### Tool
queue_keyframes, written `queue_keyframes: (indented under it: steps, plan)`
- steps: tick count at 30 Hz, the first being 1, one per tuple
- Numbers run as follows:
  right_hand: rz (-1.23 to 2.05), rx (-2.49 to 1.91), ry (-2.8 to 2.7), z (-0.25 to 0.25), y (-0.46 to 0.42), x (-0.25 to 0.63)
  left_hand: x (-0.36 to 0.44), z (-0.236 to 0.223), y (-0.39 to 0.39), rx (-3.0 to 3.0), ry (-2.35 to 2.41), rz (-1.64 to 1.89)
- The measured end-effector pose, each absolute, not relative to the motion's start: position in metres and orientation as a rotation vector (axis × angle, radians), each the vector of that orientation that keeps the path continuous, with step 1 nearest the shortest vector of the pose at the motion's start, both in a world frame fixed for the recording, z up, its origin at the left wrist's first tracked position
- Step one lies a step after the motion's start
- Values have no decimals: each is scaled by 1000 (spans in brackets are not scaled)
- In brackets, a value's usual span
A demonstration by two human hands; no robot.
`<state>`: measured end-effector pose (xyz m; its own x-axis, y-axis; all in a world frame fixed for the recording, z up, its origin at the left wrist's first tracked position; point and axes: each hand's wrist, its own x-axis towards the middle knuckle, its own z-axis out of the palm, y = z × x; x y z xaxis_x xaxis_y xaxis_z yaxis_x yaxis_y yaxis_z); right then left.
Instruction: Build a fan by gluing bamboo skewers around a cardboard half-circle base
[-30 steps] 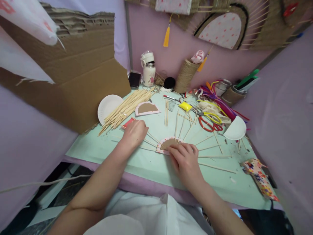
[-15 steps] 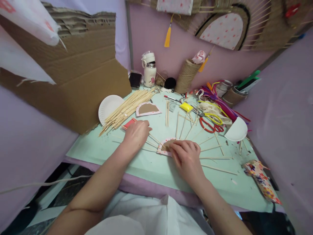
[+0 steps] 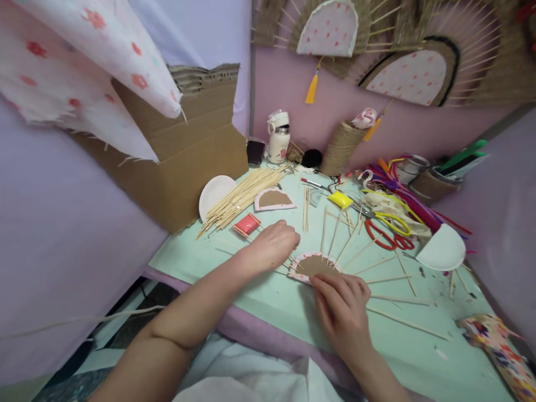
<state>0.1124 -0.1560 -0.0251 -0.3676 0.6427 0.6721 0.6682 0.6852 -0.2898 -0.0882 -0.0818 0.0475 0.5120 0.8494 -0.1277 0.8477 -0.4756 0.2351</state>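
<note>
A cardboard half-circle point(image 3: 314, 265) edged in pink-dotted white fabric lies near the table's front, with thin wooden sticks point(image 3: 333, 237) fanned out around its curve. The fingers of my right hand point(image 3: 345, 301) are bent together at its lower right edge, gripping it. Over the sticks on its left side hovers my left hand point(image 3: 274, 245), fingers curled downward; anything in them is hidden. Just left of that hand, a small red packet point(image 3: 247, 224) lies across some sticks. A second fabric-edged half-circle point(image 3: 274, 200) rests farther back.
A bundle of sticks point(image 3: 247, 192) overlaps a white paper plate point(image 3: 215, 190). Red-handled scissors point(image 3: 383, 235), a yellow packet point(image 3: 340, 200) and a cut paper plate point(image 3: 444, 248) lie right. A bottle point(image 3: 278, 137) and twine roll point(image 3: 341, 148) stand behind. A glue gun point(image 3: 498, 346) lies front right.
The view has shifted left and up. My left hand has moved right, off the red packet and closer to the half-circle. My right hand has slid toward its lower edge, uncovering more cardboard.
</note>
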Motion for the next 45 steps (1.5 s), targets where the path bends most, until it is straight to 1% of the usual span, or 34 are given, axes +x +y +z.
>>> queue_keyframes:
  steps: [7,14,23,28,36,45]
  plan:
    - [-61,-959,-2060,-30,-160,109,-102,38,-78,2499,1319,106]
    - [-47,-986,-2068,-29,-160,109,-112,37,-72,2384,1225,169]
    - [-34,-1085,-2062,-31,-161,110,-115,25,-64,2403,1219,112]
    - [-39,-1116,-2099,-31,-161,111,-112,28,-64,2380,1237,80]
    - [9,-1153,-2094,-31,-161,110,-111,24,-60,2414,1171,107]
    - [-23,-1198,-2126,-32,-156,106,-112,20,-58,2489,1135,93]
